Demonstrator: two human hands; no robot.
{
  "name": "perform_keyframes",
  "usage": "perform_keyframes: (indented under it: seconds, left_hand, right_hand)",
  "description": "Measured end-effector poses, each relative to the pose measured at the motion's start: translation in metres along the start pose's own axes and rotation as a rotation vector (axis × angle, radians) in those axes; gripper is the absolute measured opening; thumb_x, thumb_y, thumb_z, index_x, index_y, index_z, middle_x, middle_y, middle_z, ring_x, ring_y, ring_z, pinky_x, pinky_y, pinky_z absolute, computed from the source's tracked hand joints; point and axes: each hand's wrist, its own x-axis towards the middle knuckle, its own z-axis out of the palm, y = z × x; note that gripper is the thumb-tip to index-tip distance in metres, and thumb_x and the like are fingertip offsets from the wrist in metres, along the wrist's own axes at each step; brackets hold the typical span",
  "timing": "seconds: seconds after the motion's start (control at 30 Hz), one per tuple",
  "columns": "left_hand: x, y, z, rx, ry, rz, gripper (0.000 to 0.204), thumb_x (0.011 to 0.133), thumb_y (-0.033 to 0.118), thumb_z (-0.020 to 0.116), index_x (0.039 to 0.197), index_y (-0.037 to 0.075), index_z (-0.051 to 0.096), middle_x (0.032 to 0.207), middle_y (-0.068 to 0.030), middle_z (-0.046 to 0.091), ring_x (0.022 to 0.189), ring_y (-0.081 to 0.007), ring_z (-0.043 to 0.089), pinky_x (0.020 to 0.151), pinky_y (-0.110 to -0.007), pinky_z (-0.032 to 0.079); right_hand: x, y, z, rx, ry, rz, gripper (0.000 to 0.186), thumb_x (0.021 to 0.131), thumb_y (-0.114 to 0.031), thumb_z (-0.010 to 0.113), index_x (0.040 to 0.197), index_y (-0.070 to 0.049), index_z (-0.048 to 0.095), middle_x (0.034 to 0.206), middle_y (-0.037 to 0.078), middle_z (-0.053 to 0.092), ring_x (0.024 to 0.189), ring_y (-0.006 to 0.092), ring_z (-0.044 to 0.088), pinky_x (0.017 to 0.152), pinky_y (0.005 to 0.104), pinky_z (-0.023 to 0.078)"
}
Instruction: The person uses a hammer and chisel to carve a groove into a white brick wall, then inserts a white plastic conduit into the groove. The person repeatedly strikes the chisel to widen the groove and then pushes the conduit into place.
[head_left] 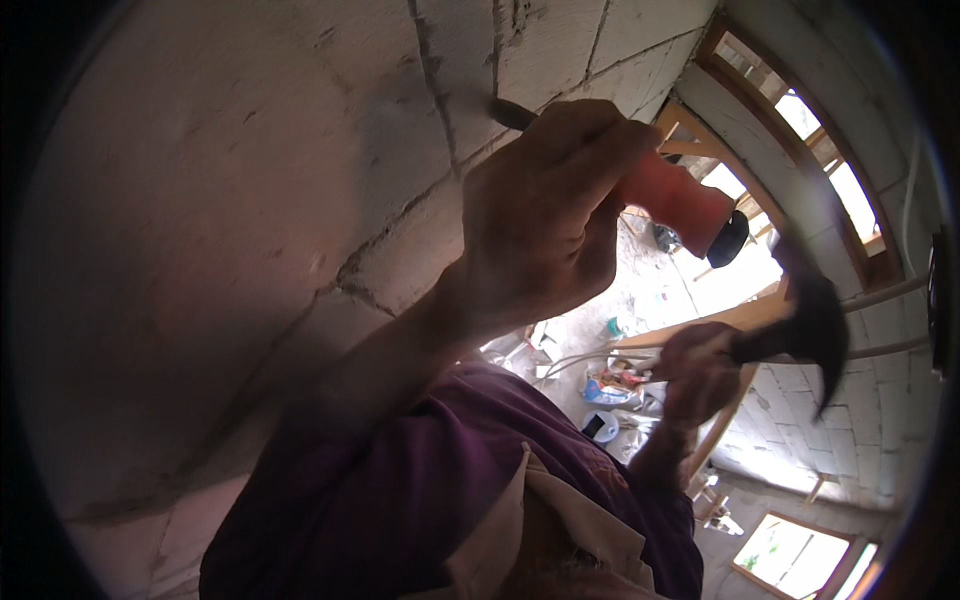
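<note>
My left hand (545, 205) is closed round a chisel with an orange-red handle (682, 203) and a black end cap (730, 240). The dark blade (512, 114) comes out past my fingers and points at the pale block wall (390, 150); whether its tip touches cannot be made out. On the right, my right hand (700, 372) grips a claw hammer (812, 320) by its handle. The hammer is smeared by motion, its dark head lifted apart from the chisel's capped end.
Wooden window frames (800, 130) with bright openings stand at the upper right. Below lies a cluttered floor with bags (612, 388), a white bucket (600, 427) and loose debris. Pale cables or pipes (885, 349) run along the right wall. A lower window (792, 553) shows daylight.
</note>
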Motion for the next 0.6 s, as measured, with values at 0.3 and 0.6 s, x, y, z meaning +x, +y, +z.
perform_keyframes:
  seconds: [0.3,0.6]
  left_hand:
    - [-0.001,0.000,-0.007,0.018,-0.035,0.036,0.031,0.084,-0.005,0.062,0.114,0.001,0.069,0.102,-0.0148,0.067,0.081,-0.0172,0.069,0.059,-0.027,0.056]
    - [-0.022,0.007,-0.011,-0.030,-0.123,-0.062,0.034,0.079,-0.010,0.061,0.111,-0.002,0.069,0.100,-0.0149,0.065,0.083,-0.0193,0.067,0.063,-0.029,0.057]
  right_hand:
    - [0.010,-0.015,0.004,0.323,-0.085,0.180,0.035,0.099,-0.034,0.056,0.098,0.001,0.051,0.069,0.007,0.055,0.053,0.0136,0.051,0.048,0.0267,0.041]
    - [0.012,-0.015,0.006,0.566,0.024,0.264,0.051,0.100,-0.051,0.050,0.105,0.000,0.047,0.064,0.010,0.049,0.045,0.0155,0.046,0.039,0.0264,0.037]
